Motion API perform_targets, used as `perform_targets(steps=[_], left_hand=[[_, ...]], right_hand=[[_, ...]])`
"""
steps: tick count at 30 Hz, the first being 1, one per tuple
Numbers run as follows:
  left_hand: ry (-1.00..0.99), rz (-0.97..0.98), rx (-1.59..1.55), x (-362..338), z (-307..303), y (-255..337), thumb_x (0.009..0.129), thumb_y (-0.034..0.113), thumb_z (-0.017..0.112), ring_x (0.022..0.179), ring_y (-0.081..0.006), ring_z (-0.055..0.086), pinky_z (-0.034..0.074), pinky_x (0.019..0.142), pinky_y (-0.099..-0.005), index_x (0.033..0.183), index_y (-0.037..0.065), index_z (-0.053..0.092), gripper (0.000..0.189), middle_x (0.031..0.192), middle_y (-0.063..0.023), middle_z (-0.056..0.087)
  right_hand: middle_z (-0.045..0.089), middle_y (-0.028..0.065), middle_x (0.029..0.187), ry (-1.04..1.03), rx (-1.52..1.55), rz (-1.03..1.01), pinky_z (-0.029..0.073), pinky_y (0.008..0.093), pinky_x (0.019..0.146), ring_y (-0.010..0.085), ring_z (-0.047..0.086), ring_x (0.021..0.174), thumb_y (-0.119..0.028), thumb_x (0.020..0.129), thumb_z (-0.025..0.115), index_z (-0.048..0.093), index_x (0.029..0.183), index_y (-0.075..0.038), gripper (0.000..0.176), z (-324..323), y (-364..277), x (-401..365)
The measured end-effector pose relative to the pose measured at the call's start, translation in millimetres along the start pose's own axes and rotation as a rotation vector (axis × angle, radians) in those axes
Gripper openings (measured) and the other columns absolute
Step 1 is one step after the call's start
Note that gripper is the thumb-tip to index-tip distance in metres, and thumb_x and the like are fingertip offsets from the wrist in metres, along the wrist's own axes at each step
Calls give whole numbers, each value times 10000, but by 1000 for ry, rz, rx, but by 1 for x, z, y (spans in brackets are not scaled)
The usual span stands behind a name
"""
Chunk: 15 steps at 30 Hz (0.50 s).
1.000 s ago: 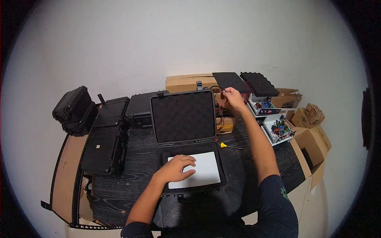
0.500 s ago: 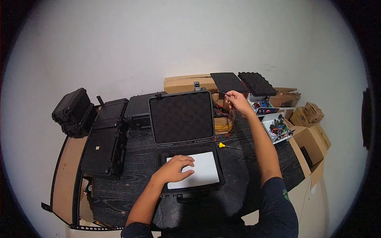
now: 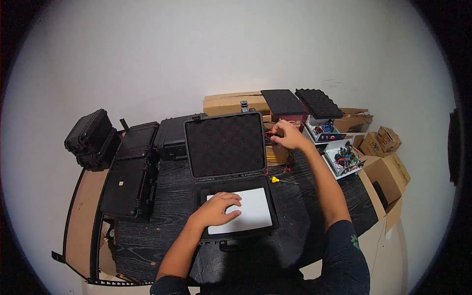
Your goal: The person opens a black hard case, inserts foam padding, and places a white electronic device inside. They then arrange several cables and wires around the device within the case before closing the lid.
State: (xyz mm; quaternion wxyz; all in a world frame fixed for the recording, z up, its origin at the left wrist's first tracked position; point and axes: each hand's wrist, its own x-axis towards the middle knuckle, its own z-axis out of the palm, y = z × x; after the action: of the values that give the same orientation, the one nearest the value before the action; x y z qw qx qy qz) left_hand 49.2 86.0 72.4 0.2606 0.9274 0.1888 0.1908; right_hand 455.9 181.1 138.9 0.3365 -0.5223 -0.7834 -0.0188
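Loosely open, the left hand point(image 3: 216, 208) touches a flat white panel point(image 3: 255, 211); the right hand point(image 3: 289, 136) curls by thin wires point(image 3: 269, 139), hold unclear.

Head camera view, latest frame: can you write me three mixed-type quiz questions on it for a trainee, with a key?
1. Multiple choice. The person's left hand is on:
A) a closed black case
B) a flat white rectangular panel
C) an open cardboard box
2. True or false. The yellow-handled tool with a thin shaft lies to the right of the open black hard-shell case.
3. Short answer. Which hand is nearest the tangled red and dark wires beside the raised, foam-lined lid?

Key: 1. B; 2. True; 3. The right hand.
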Motion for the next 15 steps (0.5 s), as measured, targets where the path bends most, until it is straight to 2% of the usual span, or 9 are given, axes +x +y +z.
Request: perform_targets(steps=[1, 4, 7, 10, 13, 15], left_hand=[[5, 1, -1, 0, 0, 0, 930, 278, 755, 1269, -356, 605, 452, 1098, -464, 1144, 50, 732, 314, 1347, -159, 671], [15, 2, 2, 0, -1, 3, 933, 288, 738, 1266, -342, 611, 439, 1107, -460, 1121, 48, 728, 305, 1328, -148, 681], [1, 1, 8, 0, -1, 2, 930, 281, 747, 1269, -353, 607, 445, 1105, -461, 1121, 49, 728, 301, 1333, -156, 678], [-3, 3, 0, 0, 0, 0, 926, 273, 756, 1272, -361, 604, 451, 1102, -462, 1123, 51, 729, 299, 1340, -164, 673], [5, 5, -3, 0, 0, -1, 923, 271, 758, 1271, -360, 605, 452, 1101, -463, 1119, 51, 730, 296, 1338, -167, 674], [8, 3, -3, 0, 0, 1, 926, 277, 750, 1268, -350, 608, 446, 1106, -460, 1116, 47, 731, 298, 1332, -159, 678]], right_hand=[[598, 88, 956, -15, 0, 17, 487, 374, 821, 246, 599, 889, -141, 890, 733, 564, 1090, -67, 272, 0, -2, 0], [626, 163, 1004, -2, 175, 183, 502, 419, 830, 295, 630, 908, -112, 870, 715, 587, 1064, -46, 242, -7, -12, -2], [639, 174, 978, 43, 163, 167, 508, 453, 827, 329, 646, 892, -52, 865, 662, 608, 1000, -36, 146, -9, -5, -6], [647, 187, 997, -1, 7, 71, 518, 446, 836, 365, 655, 899, -39, 864, 620, 633, 918, -16, 60, -9, 13, -6], [660, 187, 1064, -16, -1, 216, 507, 467, 892, 386, 642, 1008, -166, 887, 678, 682, 881, -27, 140, -5, 12, -8], [654, 181, 1160, -32, -177, 200, 479, 507, 949, 375, 604, 1120, -297, 870, 727, 716, 952, -46, 264, -5, -5, -12]])
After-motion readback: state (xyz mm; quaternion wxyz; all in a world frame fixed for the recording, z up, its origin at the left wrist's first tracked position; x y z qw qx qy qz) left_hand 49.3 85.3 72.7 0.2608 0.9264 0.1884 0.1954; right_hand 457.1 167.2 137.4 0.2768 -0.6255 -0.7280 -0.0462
